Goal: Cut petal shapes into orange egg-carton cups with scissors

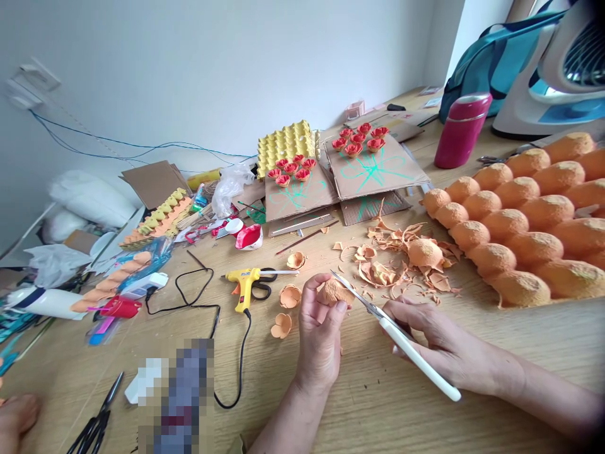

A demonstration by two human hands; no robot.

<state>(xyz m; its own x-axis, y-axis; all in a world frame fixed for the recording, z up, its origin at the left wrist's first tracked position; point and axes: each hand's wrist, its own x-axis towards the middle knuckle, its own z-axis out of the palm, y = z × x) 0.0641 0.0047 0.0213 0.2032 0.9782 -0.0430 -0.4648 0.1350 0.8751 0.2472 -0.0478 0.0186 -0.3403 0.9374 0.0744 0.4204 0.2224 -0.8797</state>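
Note:
Between the thumb and fingers of my left hand (321, 340) is an orange egg-carton cup (336, 292), rough side showing. My right hand (437, 340) grips white-handled scissors (397, 340), whose blades lie against the cup's upper edge; whether they are parted is hard to tell. Left of my left hand sit cut carton flowers (282, 326), several in a short column. Beyond my right hand lies a heap of orange carton scraps (382, 271) with an uncut cup (424, 253) on it.
A large orange egg tray (515, 233) stands at right, with a pink flask (462, 131) behind. A yellow glue gun (244, 287) trails its black cord at left. Cardboard sheets (378, 167) bear red flowers (353, 150). Black scissors (101, 410) and another person's hand (19, 413) are lower left.

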